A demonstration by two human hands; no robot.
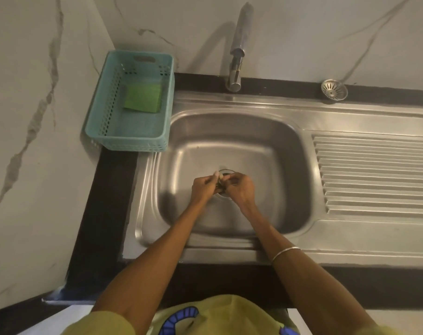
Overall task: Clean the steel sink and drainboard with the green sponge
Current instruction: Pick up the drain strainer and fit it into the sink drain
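The steel sink [273, 131] has a deep basin, and the ribbed drainboard [374, 172] lies to its right. The green sponge [142, 97] lies flat inside a teal plastic basket [109, 110] left of the basin. Down in the basin, my left hand [203, 187] and my right hand [241, 188] meet over the drain hole [226, 170]. Their fingers are curled and touch each other. The hands cover most of the drain, and I cannot tell whether they hold anything small. Neither hand is near the sponge.
A steel tap [237, 61] rises behind the basin with its spout over it, and no water runs. A round steel strainer [334, 89] sits on the black counter ledge at the back right. Marble walls close in at the left and the back.
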